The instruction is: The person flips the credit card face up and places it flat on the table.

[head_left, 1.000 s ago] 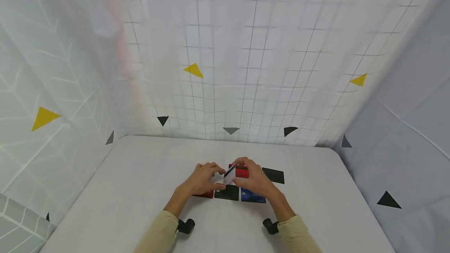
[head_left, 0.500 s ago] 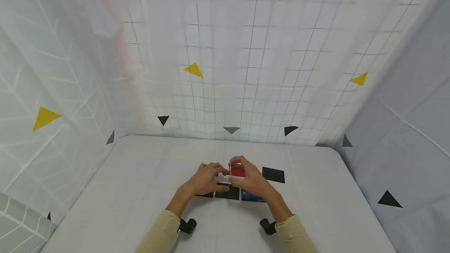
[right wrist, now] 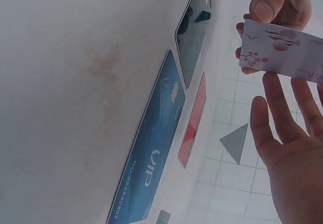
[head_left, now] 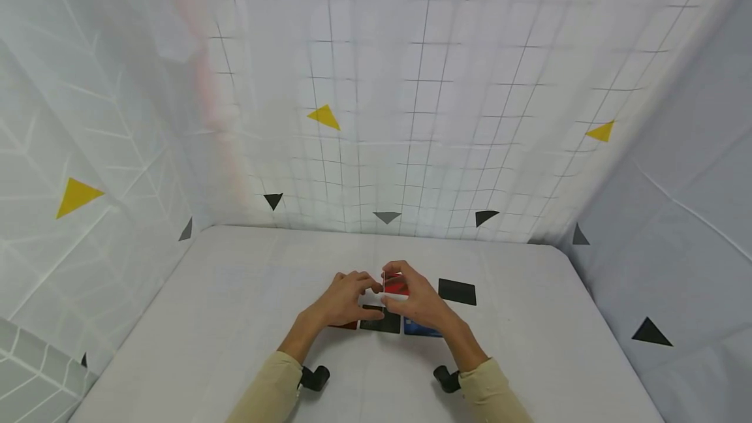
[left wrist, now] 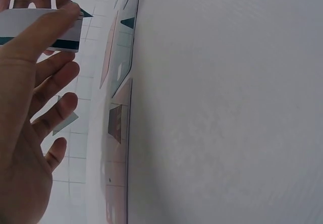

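Note:
Between both hands a white VIP card [right wrist: 280,52] is held upright above the table, seen edge-on in the head view. Its printed face, with pink blossoms, shows in the right wrist view; in the left wrist view its back has a dark stripe. My left hand [head_left: 341,299] pinches it, the thumb lying across the striped back. On the other side, my right hand [head_left: 414,292] grips the card by its edges between thumb and fingers. Behind the right fingers lies a red card [head_left: 396,284]. Below the hands are a dark green card [head_left: 380,320] and a blue VIP card [head_left: 422,328].
To the right of the hands lies a black card [head_left: 457,292]. Another red card [head_left: 345,326] is partly covered by the left hand. All rest on a white-covered table [head_left: 235,318]. White gridded sheeting [head_left: 382,116] with yellow and dark triangles rises behind it.
The white card has turned from slanted, striped back showing, to edge-on in the head view. My right hand has shifted slightly left and the left hand slightly right; little differs over the last half second.

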Tool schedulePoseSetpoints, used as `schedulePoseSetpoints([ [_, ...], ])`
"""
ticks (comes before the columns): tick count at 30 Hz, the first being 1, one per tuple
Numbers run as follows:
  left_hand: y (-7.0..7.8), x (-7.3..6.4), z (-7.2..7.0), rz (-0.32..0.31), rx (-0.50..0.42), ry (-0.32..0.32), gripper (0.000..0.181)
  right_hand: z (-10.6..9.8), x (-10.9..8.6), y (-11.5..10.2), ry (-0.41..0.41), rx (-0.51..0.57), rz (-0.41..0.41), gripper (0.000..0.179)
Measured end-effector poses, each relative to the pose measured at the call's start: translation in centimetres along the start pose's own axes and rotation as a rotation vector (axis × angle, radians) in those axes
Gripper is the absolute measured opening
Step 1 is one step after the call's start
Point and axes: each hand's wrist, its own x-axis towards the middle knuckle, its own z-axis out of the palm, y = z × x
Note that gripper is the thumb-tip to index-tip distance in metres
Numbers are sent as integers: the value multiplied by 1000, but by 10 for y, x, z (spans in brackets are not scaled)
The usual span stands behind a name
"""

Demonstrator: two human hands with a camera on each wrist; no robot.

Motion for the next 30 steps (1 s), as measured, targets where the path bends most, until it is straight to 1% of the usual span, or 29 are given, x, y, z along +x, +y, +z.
schedulePoseSetpoints([
  [5,-1,1,3,-20,3,-9,48,2,-1,2,5,-4,-1,53],
  [11,-2,1,5,-20,12,-10,47,2,-1,3,-2,-4,-1,54],
  [16,0,1,5,-10,15,-8,48,4,-1,5,-13,10,-19,57],
  [24,0,0,4,3,11,1,49,6,-2,9,-21,-19,-8,59],
  [30,-3,-1,2,-17,-7,6,53,3,-3,9,-14,-32,-6,60],
])
